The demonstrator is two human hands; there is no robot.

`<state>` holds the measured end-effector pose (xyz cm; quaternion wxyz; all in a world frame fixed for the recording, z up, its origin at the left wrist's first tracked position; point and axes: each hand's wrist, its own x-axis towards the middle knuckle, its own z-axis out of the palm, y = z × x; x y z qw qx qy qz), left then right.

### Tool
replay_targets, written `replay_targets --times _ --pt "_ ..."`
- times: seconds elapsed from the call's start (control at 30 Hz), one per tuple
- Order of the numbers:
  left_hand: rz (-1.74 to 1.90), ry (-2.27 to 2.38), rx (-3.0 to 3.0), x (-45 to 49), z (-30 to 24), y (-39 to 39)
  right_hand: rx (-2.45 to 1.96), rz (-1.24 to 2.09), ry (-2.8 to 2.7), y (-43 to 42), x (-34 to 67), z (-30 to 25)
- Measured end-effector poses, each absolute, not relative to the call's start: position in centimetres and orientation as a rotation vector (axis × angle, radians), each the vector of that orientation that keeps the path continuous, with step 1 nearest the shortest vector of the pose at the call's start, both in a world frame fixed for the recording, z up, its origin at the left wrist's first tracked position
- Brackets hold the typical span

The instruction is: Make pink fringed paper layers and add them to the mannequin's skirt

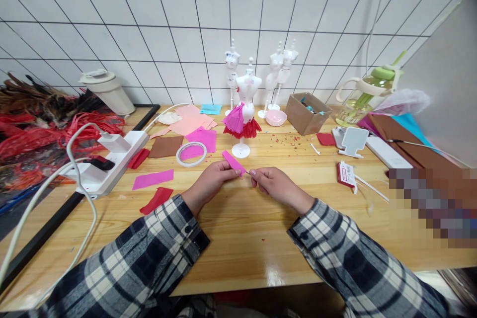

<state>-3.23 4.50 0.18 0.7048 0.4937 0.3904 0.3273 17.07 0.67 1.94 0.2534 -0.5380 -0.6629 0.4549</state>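
My left hand [218, 179] pinches a narrow strip of bright pink crepe paper [233, 161] between thumb and fingers. Close beside it, my right hand [271, 183] is closed at the strip's lower end, on something thin that I cannot make out. Just behind the hands stands a small white dress-form mannequin [248, 87] on a round base. It wears a red fringed skirt [251, 129] with a pink pleated piece [234, 118] at one side. Left of my hands lie a roll of white tape [191, 145], a flat pink strip [153, 179] and a red piece [156, 200].
More white mannequins [276, 72] stand at the tiled wall, near a pink bowl [276, 118] and a cardboard box [307, 118]. A power strip [112, 171] with cables lies left. A bottle [367, 94], a phone stand [352, 140] and a small red-and-white pack [346, 175] are right.
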Motion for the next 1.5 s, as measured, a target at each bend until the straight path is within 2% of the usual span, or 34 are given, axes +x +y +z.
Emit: replay_targets --times 0.77,1.0,1.5 --pt "0.787 0.888 1.040 -3.1 0.1 4.5 -1.466 1.204 -1.780 0.6 17.1 2.1" --pt "0.869 0.936 0.998 -2.5 0.9 4.1 -1.419 1.523 -1.488 -0.2 15.7 1.3" --pt "0.816 0.911 1.064 -2.8 0.5 4.3 -1.343 1.518 -1.557 -0.1 15.5 0.7"
